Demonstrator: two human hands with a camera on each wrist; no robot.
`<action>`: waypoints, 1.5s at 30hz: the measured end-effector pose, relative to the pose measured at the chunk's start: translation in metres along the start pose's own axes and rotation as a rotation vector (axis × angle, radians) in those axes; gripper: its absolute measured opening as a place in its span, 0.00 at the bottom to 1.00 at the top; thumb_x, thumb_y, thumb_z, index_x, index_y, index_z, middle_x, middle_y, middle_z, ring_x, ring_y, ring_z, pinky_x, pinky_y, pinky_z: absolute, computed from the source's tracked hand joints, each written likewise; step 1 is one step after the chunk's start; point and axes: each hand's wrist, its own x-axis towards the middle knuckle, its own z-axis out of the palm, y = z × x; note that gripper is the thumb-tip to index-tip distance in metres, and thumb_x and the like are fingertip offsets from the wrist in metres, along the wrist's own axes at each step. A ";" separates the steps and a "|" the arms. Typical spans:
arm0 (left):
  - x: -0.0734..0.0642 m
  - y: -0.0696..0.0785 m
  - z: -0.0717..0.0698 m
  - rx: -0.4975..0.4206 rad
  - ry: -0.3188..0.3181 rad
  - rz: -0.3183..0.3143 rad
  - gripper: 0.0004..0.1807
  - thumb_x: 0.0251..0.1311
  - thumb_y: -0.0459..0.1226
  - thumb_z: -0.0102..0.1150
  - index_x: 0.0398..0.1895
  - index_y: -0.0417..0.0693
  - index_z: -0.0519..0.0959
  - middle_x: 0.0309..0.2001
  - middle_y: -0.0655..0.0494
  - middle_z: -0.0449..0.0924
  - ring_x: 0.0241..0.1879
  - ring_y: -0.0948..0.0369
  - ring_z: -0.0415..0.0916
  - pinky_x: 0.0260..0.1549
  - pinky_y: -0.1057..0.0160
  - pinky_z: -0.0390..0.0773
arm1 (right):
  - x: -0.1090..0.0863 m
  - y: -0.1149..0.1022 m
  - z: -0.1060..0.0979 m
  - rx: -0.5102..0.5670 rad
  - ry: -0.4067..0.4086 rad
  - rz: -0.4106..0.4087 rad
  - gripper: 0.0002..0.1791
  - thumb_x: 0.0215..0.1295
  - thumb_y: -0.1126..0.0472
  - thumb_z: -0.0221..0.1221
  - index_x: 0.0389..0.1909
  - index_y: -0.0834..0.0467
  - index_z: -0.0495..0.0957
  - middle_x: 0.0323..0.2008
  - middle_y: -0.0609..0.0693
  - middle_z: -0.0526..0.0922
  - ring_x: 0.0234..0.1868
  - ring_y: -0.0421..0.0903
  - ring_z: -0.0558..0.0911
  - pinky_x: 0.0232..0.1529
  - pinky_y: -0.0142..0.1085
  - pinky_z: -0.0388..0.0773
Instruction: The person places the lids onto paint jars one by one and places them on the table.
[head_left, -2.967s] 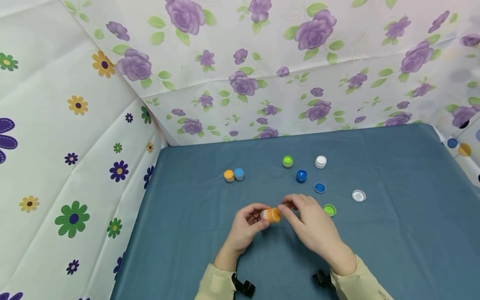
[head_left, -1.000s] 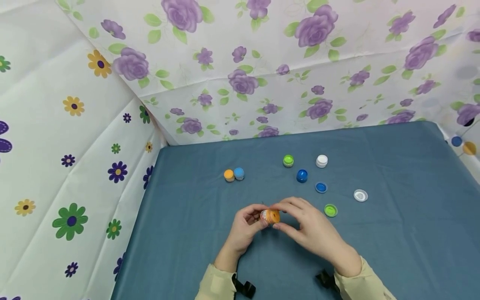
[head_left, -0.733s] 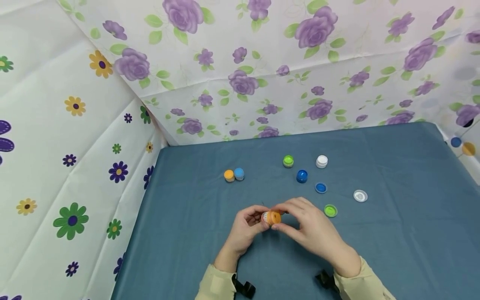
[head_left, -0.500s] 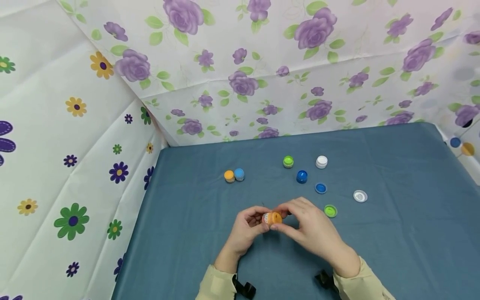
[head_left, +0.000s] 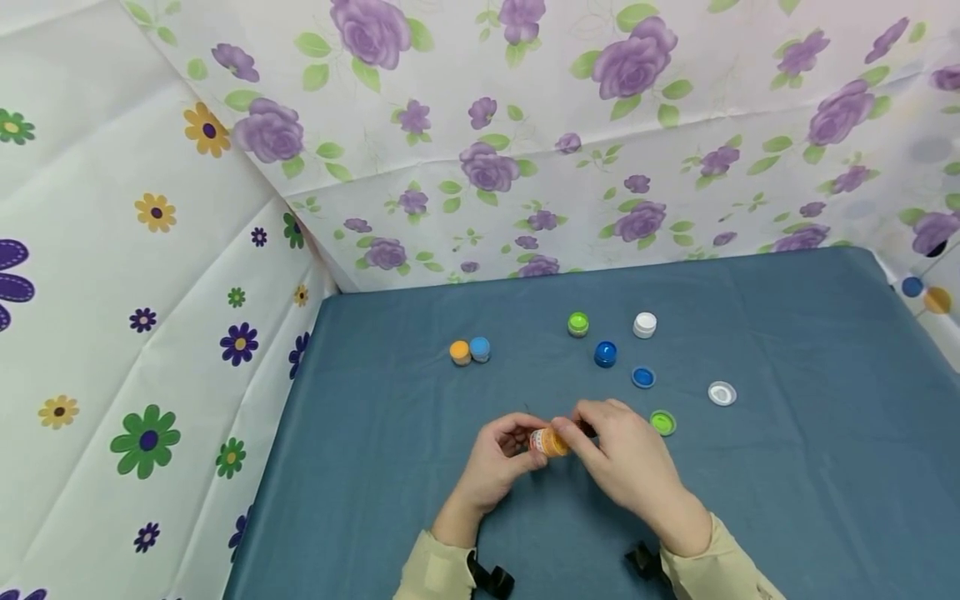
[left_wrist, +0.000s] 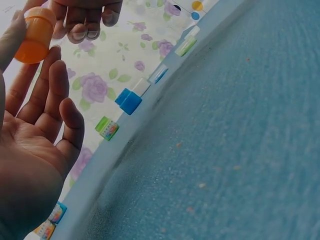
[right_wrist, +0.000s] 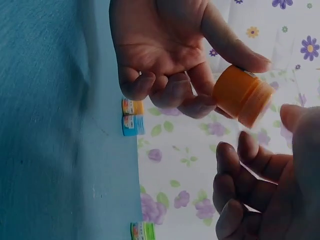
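My left hand (head_left: 489,467) grips a small orange paint jar (head_left: 550,442) by its labelled body, tilted with its lid end toward the right. In the right wrist view the ridged orange lid (right_wrist: 256,104) is on the jar, and the left thumb and fingers pinch the body. My right hand (head_left: 633,462) is close at the lid end, its thumb overlapping the lid in the head view. From the right wrist camera a gap shows between the lid and the bent right fingers (right_wrist: 247,145).
Behind the hands stand lidless green (head_left: 577,324), blue (head_left: 605,354) and white (head_left: 644,325) jars. Loose blue (head_left: 642,377), white (head_left: 722,393) and green (head_left: 662,422) lids lie to the right. Capped orange (head_left: 461,352) and light blue (head_left: 480,349) jars stand together further left.
The right fingers and thumb, spread around the lid about a second ago, have come off it and the hand has turned. The jar, held by the left hand, has shifted slightly right.
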 end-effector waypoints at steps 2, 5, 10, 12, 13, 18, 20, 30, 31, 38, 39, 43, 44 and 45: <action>0.001 0.000 -0.001 -0.022 0.024 -0.007 0.31 0.70 0.50 0.72 0.56 0.27 0.80 0.46 0.59 0.86 0.41 0.65 0.82 0.41 0.65 0.84 | 0.000 0.001 -0.002 0.039 -0.022 -0.016 0.13 0.79 0.40 0.61 0.47 0.44 0.86 0.35 0.35 0.80 0.36 0.38 0.79 0.36 0.38 0.79; 0.001 0.001 -0.002 -0.057 0.052 -0.009 0.25 0.73 0.46 0.69 0.57 0.32 0.81 0.46 0.58 0.87 0.40 0.64 0.82 0.43 0.63 0.84 | 0.000 0.002 -0.004 0.084 -0.064 -0.105 0.22 0.76 0.43 0.65 0.66 0.43 0.81 0.50 0.39 0.83 0.49 0.40 0.82 0.47 0.42 0.83; 0.001 0.002 -0.005 -0.089 0.060 -0.013 0.14 0.75 0.43 0.67 0.56 0.46 0.83 0.47 0.58 0.87 0.41 0.65 0.83 0.44 0.64 0.84 | 0.001 0.003 -0.004 0.089 -0.084 -0.245 0.28 0.74 0.49 0.69 0.72 0.40 0.77 0.60 0.39 0.81 0.58 0.41 0.81 0.54 0.41 0.83; 0.000 0.002 -0.005 -0.093 0.055 -0.012 0.14 0.75 0.44 0.67 0.56 0.46 0.83 0.47 0.58 0.87 0.41 0.65 0.83 0.44 0.64 0.84 | 0.001 0.003 -0.004 0.085 -0.077 -0.261 0.27 0.73 0.51 0.70 0.71 0.41 0.78 0.60 0.39 0.81 0.59 0.41 0.81 0.55 0.41 0.82; 0.000 0.002 -0.005 -0.094 0.052 -0.008 0.16 0.76 0.44 0.67 0.56 0.43 0.83 0.47 0.58 0.87 0.41 0.65 0.83 0.44 0.63 0.85 | 0.001 0.003 -0.003 0.081 -0.074 -0.264 0.27 0.73 0.51 0.70 0.70 0.41 0.79 0.59 0.39 0.81 0.59 0.41 0.80 0.55 0.41 0.82; 0.000 0.002 -0.005 -0.084 0.043 -0.001 0.30 0.74 0.45 0.68 0.56 0.22 0.76 0.46 0.58 0.87 0.40 0.64 0.83 0.43 0.61 0.84 | 0.002 0.002 -0.002 0.071 -0.059 -0.254 0.23 0.71 0.49 0.71 0.66 0.43 0.82 0.55 0.37 0.83 0.54 0.39 0.81 0.51 0.39 0.82; 0.000 0.002 -0.005 -0.076 0.039 -0.005 0.35 0.73 0.48 0.70 0.56 0.18 0.74 0.45 0.58 0.87 0.40 0.64 0.82 0.43 0.62 0.84 | 0.002 0.002 -0.002 0.067 -0.052 -0.247 0.23 0.70 0.48 0.71 0.64 0.43 0.82 0.54 0.37 0.84 0.52 0.38 0.81 0.49 0.38 0.82; 0.000 0.000 -0.002 -0.022 0.009 0.044 0.33 0.68 0.48 0.74 0.54 0.23 0.79 0.44 0.59 0.86 0.40 0.65 0.82 0.40 0.66 0.84 | 0.000 0.001 0.003 0.002 -0.024 -0.148 0.12 0.69 0.40 0.70 0.42 0.41 0.82 0.38 0.33 0.81 0.40 0.33 0.75 0.37 0.36 0.78; 0.000 0.000 -0.002 -0.008 0.007 0.057 0.31 0.68 0.47 0.74 0.54 0.25 0.80 0.44 0.58 0.86 0.39 0.65 0.82 0.39 0.65 0.84 | -0.001 0.000 0.004 -0.005 -0.023 -0.134 0.11 0.70 0.39 0.69 0.39 0.40 0.80 0.35 0.33 0.79 0.38 0.33 0.74 0.35 0.35 0.77; 0.000 -0.001 0.000 0.084 0.021 0.118 0.23 0.64 0.42 0.78 0.51 0.32 0.84 0.39 0.45 0.84 0.34 0.61 0.79 0.33 0.59 0.83 | 0.001 -0.004 0.008 -0.064 -0.027 -0.081 0.21 0.77 0.39 0.62 0.24 0.39 0.70 0.21 0.32 0.66 0.27 0.35 0.65 0.27 0.33 0.66; 0.000 -0.001 0.000 0.101 0.027 0.124 0.22 0.63 0.41 0.79 0.51 0.34 0.84 0.39 0.44 0.83 0.34 0.61 0.78 0.33 0.58 0.82 | 0.001 -0.004 0.008 -0.069 -0.029 -0.072 0.23 0.78 0.39 0.62 0.22 0.40 0.69 0.20 0.33 0.64 0.25 0.35 0.64 0.26 0.33 0.65; 0.001 -0.002 0.002 0.156 0.059 0.127 0.19 0.60 0.39 0.81 0.48 0.39 0.85 0.42 0.47 0.85 0.35 0.60 0.78 0.34 0.56 0.82 | 0.001 -0.006 0.009 -0.081 -0.052 -0.021 0.28 0.81 0.41 0.58 0.17 0.41 0.66 0.15 0.36 0.60 0.20 0.36 0.61 0.23 0.33 0.62; 0.001 -0.002 0.002 0.166 0.066 0.129 0.19 0.59 0.39 0.82 0.48 0.39 0.85 0.43 0.47 0.85 0.35 0.60 0.78 0.35 0.56 0.82 | 0.001 -0.006 0.010 -0.080 -0.061 -0.005 0.29 0.82 0.41 0.57 0.17 0.41 0.66 0.15 0.37 0.60 0.19 0.36 0.61 0.22 0.34 0.61; 0.001 -0.003 0.003 0.174 0.068 0.136 0.20 0.59 0.39 0.82 0.47 0.39 0.84 0.43 0.47 0.85 0.36 0.60 0.78 0.35 0.56 0.82 | 0.001 -0.006 0.010 -0.077 -0.068 0.012 0.29 0.82 0.40 0.56 0.16 0.42 0.66 0.14 0.38 0.60 0.18 0.37 0.61 0.21 0.34 0.61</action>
